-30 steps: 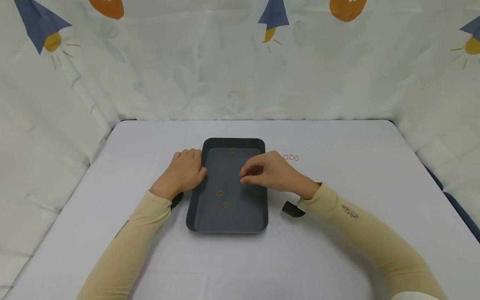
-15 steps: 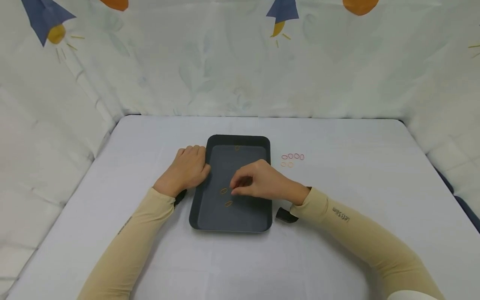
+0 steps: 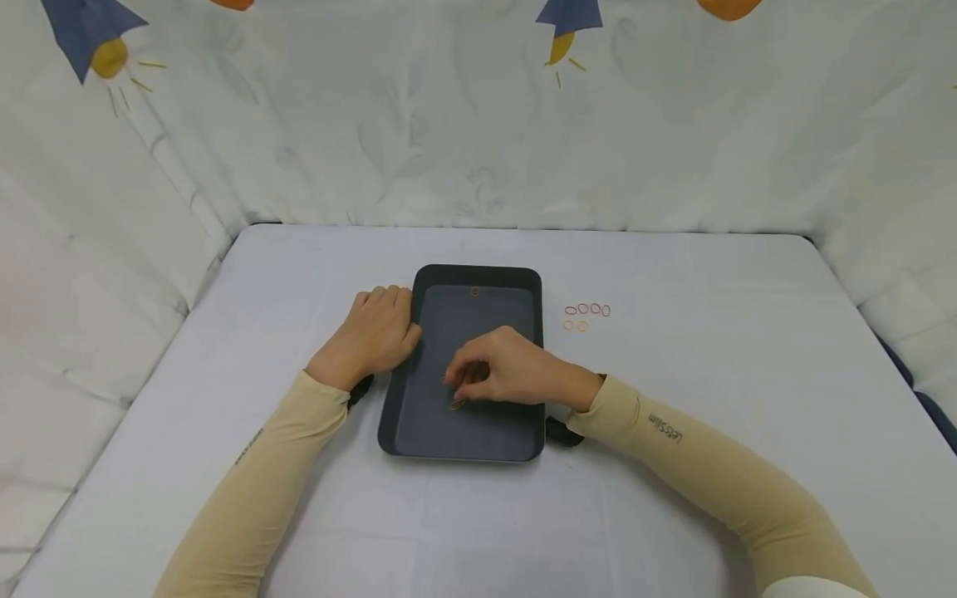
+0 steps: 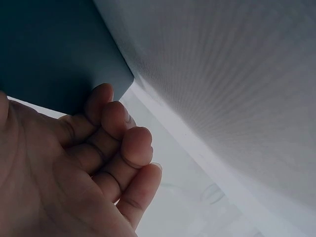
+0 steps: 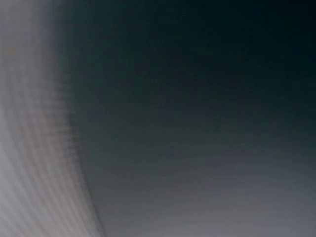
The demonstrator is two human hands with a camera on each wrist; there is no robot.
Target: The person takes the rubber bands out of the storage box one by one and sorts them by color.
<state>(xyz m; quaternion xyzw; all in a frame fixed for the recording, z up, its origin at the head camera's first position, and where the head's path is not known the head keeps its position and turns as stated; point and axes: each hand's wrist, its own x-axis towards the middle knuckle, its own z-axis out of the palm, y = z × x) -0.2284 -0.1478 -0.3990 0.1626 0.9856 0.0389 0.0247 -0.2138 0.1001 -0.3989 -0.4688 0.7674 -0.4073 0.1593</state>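
A dark grey rectangular tray (image 3: 478, 440) lies on the table. My left hand (image 3: 374, 336) holds its left side, thumb over the rim; the left wrist view shows the curled fingers (image 4: 136, 145) against the tray's outer wall (image 4: 54, 49). Over the tray's middle is my right hand (image 3: 501, 365), thumb and forefinger bent downward with a small gap between their tips. A yellowish rubber band (image 3: 457, 405) lies right by the thumb tip. Another rubber band (image 3: 474, 291) is at the tray's far end. Whatever is under the right fingertips is hidden.
Right of the tray, several red rubber bands (image 3: 583, 308) lie in a row on the white table (image 3: 710, 349), with two orange rubber bands (image 3: 575, 325) in front of them. A patterned white curtain (image 3: 478, 124) stands behind the table. The right wrist view is dark and blurred.
My right hand has moved left and toward me over the tray, its fingertips now spread slightly and covering one rubber band seen earlier. The left hand keeps its hold; the head view has shifted slightly.
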